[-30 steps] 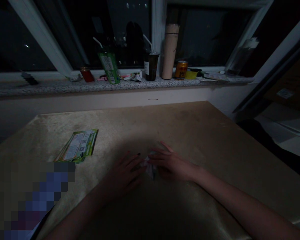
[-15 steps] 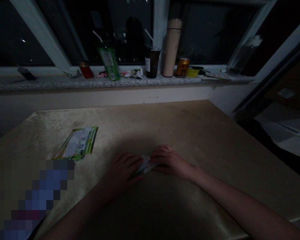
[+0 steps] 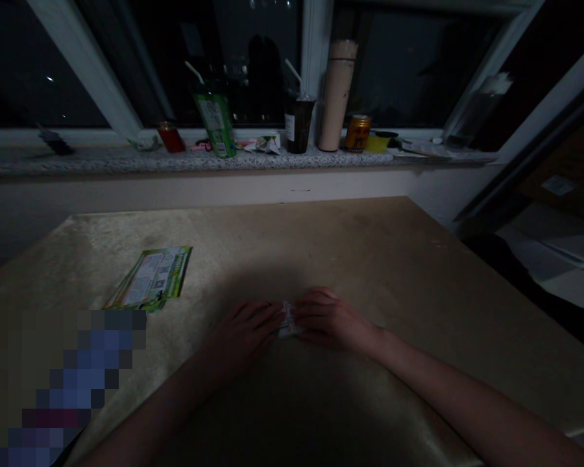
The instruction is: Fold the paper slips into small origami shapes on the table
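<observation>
Both my hands meet over a small folded piece of printed paper (image 3: pixel 287 319) on the tan table (image 3: pixel 370 259). My left hand (image 3: pixel 243 334) lies on the paper's left side with its fingers curled onto it. My right hand (image 3: pixel 328 318) pinches the paper's right side. Most of the paper is hidden under the fingers, and the light is dim. A small stack of green printed leaflets (image 3: pixel 150 279) lies flat to the left, well apart from my hands.
A stone window sill (image 3: pixel 126 162) behind the table holds a green carton with a straw (image 3: pixel 217 126), a dark cup with a straw (image 3: pixel 298 123), a tall beige flask (image 3: pixel 335 97), a gold can (image 3: pixel 357 133) and a red can (image 3: pixel 170 137). The table's right edge drops to the floor.
The paper went from standing on edge between my hands to lying flatter and more tightly covered. My right hand's fingers curled in over it. Both hands stayed in the same place.
</observation>
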Available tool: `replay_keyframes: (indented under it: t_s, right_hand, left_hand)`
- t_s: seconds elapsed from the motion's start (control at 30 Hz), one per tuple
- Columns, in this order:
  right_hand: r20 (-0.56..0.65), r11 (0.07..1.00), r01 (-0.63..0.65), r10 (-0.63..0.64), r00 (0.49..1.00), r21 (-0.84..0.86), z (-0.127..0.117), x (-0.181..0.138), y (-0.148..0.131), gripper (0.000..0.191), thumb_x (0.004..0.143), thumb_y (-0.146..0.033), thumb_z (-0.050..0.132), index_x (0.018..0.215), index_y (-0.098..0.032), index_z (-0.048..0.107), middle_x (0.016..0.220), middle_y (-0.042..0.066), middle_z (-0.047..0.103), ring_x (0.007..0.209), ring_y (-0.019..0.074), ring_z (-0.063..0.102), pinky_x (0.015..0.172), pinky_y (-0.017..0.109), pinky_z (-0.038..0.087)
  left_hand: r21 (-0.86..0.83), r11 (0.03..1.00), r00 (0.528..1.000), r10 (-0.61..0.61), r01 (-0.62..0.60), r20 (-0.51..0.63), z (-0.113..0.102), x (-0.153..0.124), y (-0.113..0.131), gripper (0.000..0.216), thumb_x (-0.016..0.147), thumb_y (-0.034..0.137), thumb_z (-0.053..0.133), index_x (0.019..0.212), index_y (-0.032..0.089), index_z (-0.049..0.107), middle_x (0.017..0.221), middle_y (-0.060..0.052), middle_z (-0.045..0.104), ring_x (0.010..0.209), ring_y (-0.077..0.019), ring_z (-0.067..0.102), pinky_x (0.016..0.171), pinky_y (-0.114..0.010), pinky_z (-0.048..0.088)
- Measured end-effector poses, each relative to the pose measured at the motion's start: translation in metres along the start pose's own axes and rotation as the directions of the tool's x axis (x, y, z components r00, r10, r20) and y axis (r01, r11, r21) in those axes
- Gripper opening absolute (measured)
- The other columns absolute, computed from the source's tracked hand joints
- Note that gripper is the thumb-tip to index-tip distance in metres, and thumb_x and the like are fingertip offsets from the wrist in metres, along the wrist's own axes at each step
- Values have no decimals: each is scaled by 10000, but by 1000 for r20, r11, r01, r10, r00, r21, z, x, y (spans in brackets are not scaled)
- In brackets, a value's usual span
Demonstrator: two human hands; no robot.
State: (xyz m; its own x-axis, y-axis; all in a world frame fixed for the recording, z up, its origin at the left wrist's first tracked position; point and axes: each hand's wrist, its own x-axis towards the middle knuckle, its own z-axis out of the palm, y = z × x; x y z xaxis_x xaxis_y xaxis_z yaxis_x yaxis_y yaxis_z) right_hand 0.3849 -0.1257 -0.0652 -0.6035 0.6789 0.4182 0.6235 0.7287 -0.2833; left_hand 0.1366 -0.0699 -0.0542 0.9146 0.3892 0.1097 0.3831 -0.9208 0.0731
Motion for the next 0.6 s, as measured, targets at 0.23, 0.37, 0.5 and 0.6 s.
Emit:
replay_keyframes:
  t_s: [0.23, 0.37, 0.5, 0.6]
  right_hand:
    - [-51, 999, 8, -10, 999, -42, 4, 2, -5, 189, 931, -270, 510, 978, -214, 684, 1003, 12, 714, 980, 163, 603, 944, 339, 400]
    - [-102, 997, -69, 71, 992, 21, 5, 0, -5, 147, 857, -320, 625, 910, -207, 704, 909, 33, 693, 890, 175, 591, 820, 322, 429]
    - [-85, 977, -183, 193, 978, 113, 4, -1, -2, 136, 769, -329, 724, 797, -197, 715, 772, 24, 640, 777, 163, 576, 716, 298, 410]
    - [-65, 948, -220, 241, 968, 231, 4, -1, 1, 121, 770, -304, 728, 806, -189, 716, 773, 16, 642, 770, 148, 590, 737, 294, 408]
  left_hand:
    - [34, 999, 999, -16, 18, -43, 1, 1, 7, 330, 976, 335, 429, 1255, 208, 551, 1249, -45, 599, 1078, -241, 517, 932, -418, 392]
    - [12, 1000, 998, -2, 3, -68, 11, 0, 5, 320, 1007, 259, 345, 1197, 195, 594, 1175, -44, 643, 1012, -214, 556, 874, -367, 447]
    - [-95, 995, 997, 0, -7, -82, 14, 1, 1, 337, 1006, 211, 319, 1198, 182, 594, 1147, -54, 656, 1002, -189, 573, 857, -325, 474]
    - [-215, 976, 997, -42, 25, -72, 10, 3, 0, 321, 995, 210, 339, 1185, 189, 597, 1137, -48, 658, 1025, -184, 574, 880, -329, 476]
